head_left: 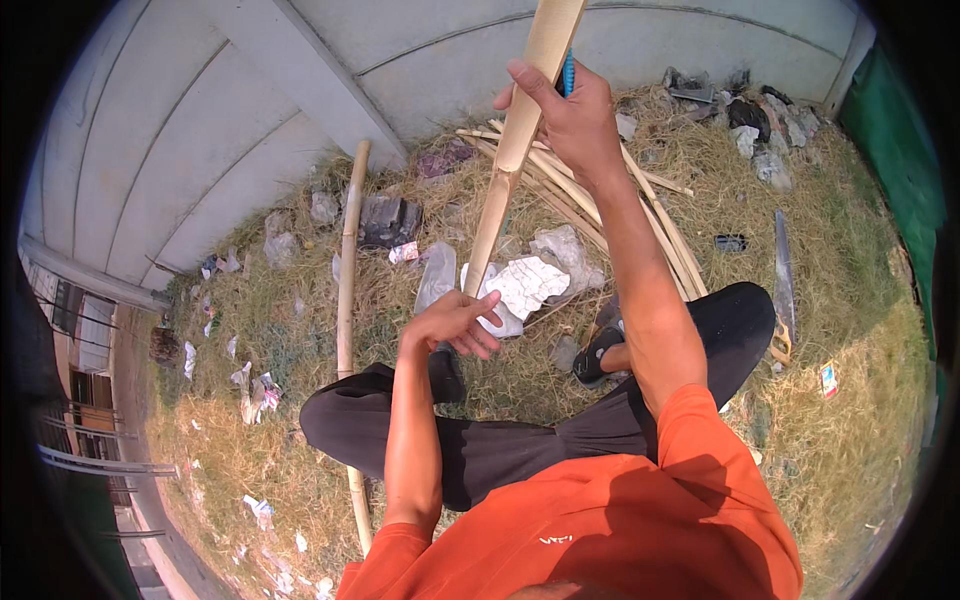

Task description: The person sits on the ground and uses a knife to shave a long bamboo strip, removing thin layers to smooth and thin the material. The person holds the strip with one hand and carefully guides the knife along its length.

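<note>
In front of me a long piece of split bamboo [510,150] slants from the top edge down toward the ground, its pale hollow side showing. My right hand [585,120] is closed round its upper part, the thumb lying across the face. A ridged blue thing [569,74] shows beside the bamboo at the same hand; its kind I cannot make out. My left hand [455,325] is close to the bamboo's lower end, fingers stretched out and gripping nothing. Behind that hand, a crumpled white sheet [528,287] lies on the ground between my feet.
Several bamboo strips [665,235] lie in a pile beyond my right forearm. A bamboo pole [349,260] lies along my left side. On the right is a handsaw [783,270], near a small black object [731,243]. A concrete wall [440,70] stands ahead; stones and litter dot the dry grass.
</note>
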Demonstrator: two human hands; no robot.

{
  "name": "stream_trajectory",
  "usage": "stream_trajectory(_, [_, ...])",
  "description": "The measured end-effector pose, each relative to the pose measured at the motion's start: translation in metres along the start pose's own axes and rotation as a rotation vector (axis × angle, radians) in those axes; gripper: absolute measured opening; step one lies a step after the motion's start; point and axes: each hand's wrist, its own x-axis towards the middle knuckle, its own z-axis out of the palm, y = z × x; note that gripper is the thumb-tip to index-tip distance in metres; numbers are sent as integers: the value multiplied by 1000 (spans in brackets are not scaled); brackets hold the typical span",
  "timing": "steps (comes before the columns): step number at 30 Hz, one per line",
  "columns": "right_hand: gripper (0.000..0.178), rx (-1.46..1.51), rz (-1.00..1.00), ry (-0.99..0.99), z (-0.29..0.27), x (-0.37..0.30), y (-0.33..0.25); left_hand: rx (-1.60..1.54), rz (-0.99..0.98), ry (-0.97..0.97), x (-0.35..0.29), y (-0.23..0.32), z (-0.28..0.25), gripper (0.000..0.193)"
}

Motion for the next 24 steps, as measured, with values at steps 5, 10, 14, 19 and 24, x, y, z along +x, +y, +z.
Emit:
stream_trajectory(5, [35,-184,-39,-352,31,21,-23,-41,663,515,-48,84,-36,34])
stream_trajectory(10, [35,-116,-35,-366,64,21,-14,30,802,441,-41,118,-16,27])
stream_trajectory(14, [38,-207,5,-137,59,-17,-18,-19,799,634,-46,102,-32,21])
stream_trajectory(19, [32,-310,262,-79,38,-114,34,-71,889,607,-47,90,-44,22])
stream_trajectory(24, [26,-216,354,25,44,-154,82,-108,1193,788,-76,98,-51,53])
